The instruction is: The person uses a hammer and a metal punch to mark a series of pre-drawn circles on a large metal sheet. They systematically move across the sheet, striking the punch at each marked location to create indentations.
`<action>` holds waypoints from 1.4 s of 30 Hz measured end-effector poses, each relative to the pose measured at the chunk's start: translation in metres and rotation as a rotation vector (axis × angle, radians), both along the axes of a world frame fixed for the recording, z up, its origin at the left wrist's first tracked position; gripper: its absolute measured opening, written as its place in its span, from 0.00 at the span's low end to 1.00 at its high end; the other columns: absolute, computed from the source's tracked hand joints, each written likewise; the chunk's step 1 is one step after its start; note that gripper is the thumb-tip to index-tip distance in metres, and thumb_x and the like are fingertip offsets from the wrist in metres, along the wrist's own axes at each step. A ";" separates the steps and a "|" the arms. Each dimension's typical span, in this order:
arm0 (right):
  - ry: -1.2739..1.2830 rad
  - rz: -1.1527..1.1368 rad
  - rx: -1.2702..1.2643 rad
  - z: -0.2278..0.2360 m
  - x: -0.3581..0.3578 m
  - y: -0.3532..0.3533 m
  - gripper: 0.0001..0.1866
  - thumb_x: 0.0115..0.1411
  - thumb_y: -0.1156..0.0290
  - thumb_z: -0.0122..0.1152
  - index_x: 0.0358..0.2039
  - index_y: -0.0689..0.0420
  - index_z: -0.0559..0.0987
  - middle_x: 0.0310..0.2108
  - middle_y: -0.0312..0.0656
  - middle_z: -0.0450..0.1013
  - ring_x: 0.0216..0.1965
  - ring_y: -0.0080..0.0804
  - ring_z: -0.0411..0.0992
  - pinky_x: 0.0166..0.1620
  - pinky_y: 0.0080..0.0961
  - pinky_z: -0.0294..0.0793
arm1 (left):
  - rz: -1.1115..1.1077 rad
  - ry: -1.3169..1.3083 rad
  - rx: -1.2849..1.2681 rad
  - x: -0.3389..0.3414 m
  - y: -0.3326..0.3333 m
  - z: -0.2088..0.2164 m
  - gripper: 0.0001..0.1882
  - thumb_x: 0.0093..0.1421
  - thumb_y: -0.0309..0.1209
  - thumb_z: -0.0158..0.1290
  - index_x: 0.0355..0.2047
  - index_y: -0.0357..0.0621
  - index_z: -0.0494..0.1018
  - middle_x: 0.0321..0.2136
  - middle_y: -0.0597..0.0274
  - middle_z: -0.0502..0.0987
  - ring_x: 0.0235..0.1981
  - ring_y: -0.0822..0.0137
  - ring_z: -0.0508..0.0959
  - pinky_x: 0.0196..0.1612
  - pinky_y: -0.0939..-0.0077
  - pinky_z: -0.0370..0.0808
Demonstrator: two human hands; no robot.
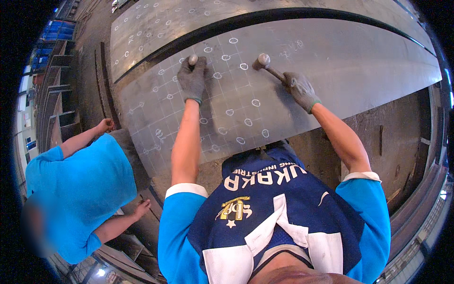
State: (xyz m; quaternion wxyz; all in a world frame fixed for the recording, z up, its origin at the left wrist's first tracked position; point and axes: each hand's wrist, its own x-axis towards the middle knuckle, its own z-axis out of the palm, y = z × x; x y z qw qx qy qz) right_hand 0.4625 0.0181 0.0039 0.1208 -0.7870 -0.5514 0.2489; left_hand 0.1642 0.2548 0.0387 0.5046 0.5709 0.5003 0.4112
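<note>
A large grey steel plate (350, 71) lies in front of me, marked with a grid of thin lines and several white chalk circles. My left hand (192, 81), in a grey work glove, is closed around a metal punch (193, 59) above the left part of the plate. Only the punch's rounded silver end shows; its tip is hidden below the fingers. To the right, my gloved right hand (301, 90) grips the handle of a hammer (263, 60). The hammer's head is over the plate, apart from the punch.
Beyond a dark gap lies a second steel plate (165, 28) with similar chalk circles. A person in a blue shirt (90, 184) is at my left, both hands near the plate's left end. Steel beams (59, 102) stand at the far left.
</note>
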 end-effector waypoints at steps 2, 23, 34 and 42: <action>-0.011 -0.008 0.094 -0.021 0.008 -0.016 0.23 0.74 0.57 0.43 0.61 0.49 0.78 0.57 0.51 0.76 0.58 0.55 0.74 0.61 0.50 0.69 | 0.031 -0.064 0.043 0.018 0.013 0.005 0.13 0.63 0.34 0.68 0.42 0.39 0.82 0.31 0.68 0.82 0.30 0.76 0.78 0.35 0.75 0.78; -0.015 -0.049 -0.027 0.022 -0.014 0.005 0.17 0.71 0.58 0.47 0.49 0.50 0.82 0.45 0.54 0.80 0.47 0.60 0.77 0.49 0.57 0.74 | -0.020 0.140 0.051 0.038 0.061 -0.010 0.12 0.66 0.35 0.65 0.42 0.38 0.83 0.37 0.62 0.86 0.37 0.71 0.82 0.45 0.71 0.79; -0.030 -0.010 0.048 0.020 -0.014 0.002 0.18 0.70 0.61 0.46 0.50 0.53 0.80 0.44 0.56 0.79 0.48 0.61 0.76 0.50 0.56 0.72 | 0.003 0.067 0.034 0.038 0.064 -0.017 0.13 0.64 0.33 0.66 0.43 0.37 0.82 0.35 0.62 0.85 0.33 0.73 0.82 0.38 0.75 0.79; 0.110 0.106 0.162 0.023 -0.018 0.030 0.13 0.70 0.63 0.51 0.43 0.58 0.79 0.37 0.56 0.78 0.40 0.58 0.76 0.42 0.49 0.72 | -0.031 0.119 0.087 0.040 0.067 -0.027 0.15 0.63 0.34 0.67 0.45 0.37 0.81 0.35 0.61 0.85 0.35 0.72 0.82 0.41 0.72 0.79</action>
